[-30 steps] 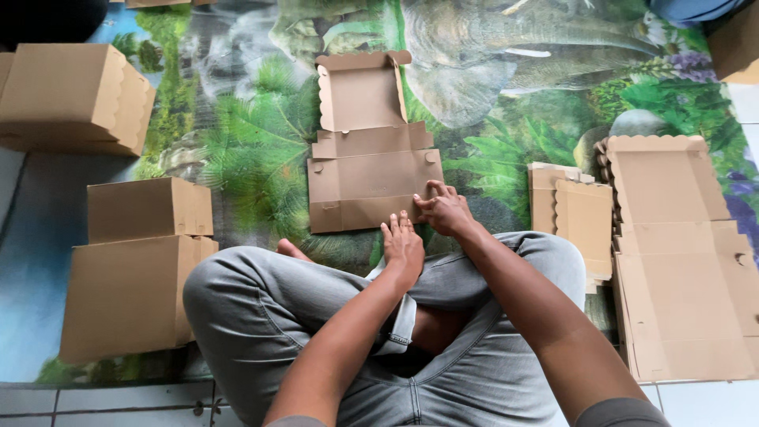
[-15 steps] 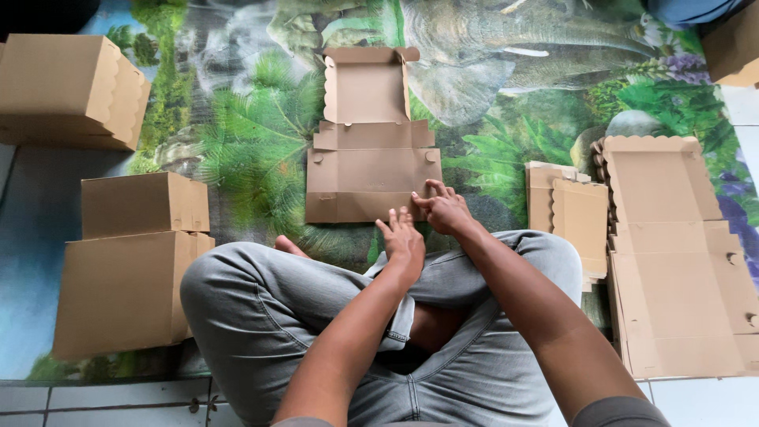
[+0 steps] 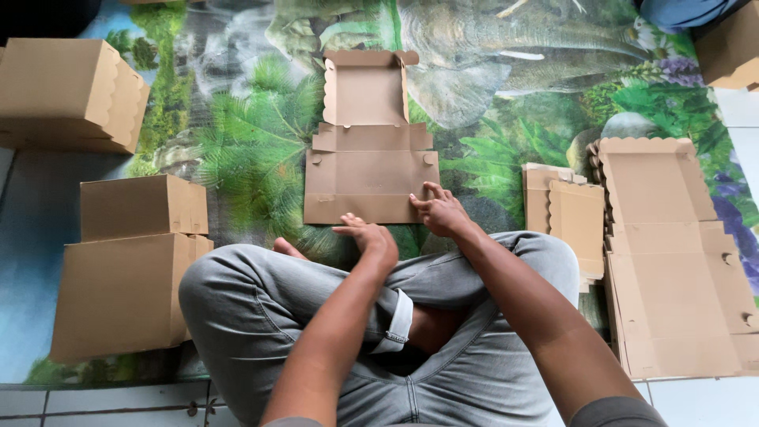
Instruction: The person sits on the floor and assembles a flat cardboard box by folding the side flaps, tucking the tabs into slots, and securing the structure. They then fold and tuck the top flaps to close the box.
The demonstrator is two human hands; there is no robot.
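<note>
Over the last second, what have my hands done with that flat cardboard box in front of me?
The left hand has drifted slightly left, away from the right hand, and hovers open over the near edge of the flat box blank. The right hand's fingertips stay on the blank's near right corner. Nothing was picked up; the blank and folded boxes lie unmoved.

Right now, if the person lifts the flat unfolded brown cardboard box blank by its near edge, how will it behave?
The flat unfolded brown cardboard box blank probably feels light, being one thin sheet. It would likely bend at its creases, the far panel drooping. The right hand touches its near corner; the left hand hovers close.
</note>
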